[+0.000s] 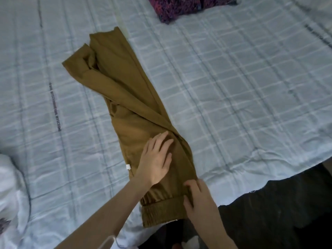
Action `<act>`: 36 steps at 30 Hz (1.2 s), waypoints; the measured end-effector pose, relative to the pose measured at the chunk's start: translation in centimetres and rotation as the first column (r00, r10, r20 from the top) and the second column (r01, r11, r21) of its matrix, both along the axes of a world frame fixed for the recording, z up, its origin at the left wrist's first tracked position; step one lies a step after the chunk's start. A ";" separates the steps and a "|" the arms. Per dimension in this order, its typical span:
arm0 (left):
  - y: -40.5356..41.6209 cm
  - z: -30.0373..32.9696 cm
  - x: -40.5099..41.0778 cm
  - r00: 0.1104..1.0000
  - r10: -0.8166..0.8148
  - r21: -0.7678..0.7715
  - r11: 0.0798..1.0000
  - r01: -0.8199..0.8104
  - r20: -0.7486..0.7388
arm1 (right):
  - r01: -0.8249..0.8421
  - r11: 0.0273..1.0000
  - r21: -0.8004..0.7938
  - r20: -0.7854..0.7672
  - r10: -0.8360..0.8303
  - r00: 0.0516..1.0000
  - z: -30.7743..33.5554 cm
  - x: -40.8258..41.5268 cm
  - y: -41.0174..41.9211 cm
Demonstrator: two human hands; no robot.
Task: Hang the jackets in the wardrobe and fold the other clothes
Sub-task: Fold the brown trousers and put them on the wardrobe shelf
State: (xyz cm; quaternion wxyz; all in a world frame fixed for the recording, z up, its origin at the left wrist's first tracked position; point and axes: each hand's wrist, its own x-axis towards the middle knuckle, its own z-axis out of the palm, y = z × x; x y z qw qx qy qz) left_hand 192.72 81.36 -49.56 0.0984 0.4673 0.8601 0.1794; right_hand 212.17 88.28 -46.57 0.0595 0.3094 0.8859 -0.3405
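One pair of mustard-brown cotton trousers, soft, light and limp, lies on the pale blue checked quilt, its long axis running from the near waistband away leftward; the left hand presses flat, fingers straight, while the right hand pinches the waistband, the best hold.

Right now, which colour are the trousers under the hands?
Mustard brown, plain: the trousers, best seen in the head view.

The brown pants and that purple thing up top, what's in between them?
Only bare bedspread lies between the brown pants and the purple garment, in the head view.
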 end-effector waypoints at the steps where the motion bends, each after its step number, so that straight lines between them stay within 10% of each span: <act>1: -0.7 -0.5 -0.3 1.000 0.014 -0.062 0.998 -0.014 -0.008 | -0.061 0.997 -0.050 0.055 0.063 0.996 0.0 -0.4 -0.2; 7: -4.4 -3.7 -1.7 0.996 0.017 -0.319 0.948 0.010 0.084 | -0.245 0.934 -0.261 0.376 0.332 0.865 1.2 -4.1 2.2; 15: -5.2 -1.6 -4.4 0.981 -0.071 -0.205 0.973 0.108 0.181 | -0.557 0.658 -0.506 0.532 0.747 0.399 3.2 -9.8 3.1; 19: -5.1 -0.1 -10.6 0.998 0.026 0.018 0.999 -0.027 0.065 | -0.439 0.811 -0.386 0.607 0.582 0.540 4.8 -16.8 3.3; 24: -6.3 0.3 -20.8 0.977 0.209 0.054 0.976 -0.211 0.034 | -0.493 0.869 -0.034 0.306 0.479 0.823 4.0 -26.8 2.3; 36: -7.0 -2.1 -36.5 0.866 0.450 -0.234 0.885 -0.402 0.217 | -0.319 0.935 0.153 0.536 0.193 0.822 0.4 -43.1 4.8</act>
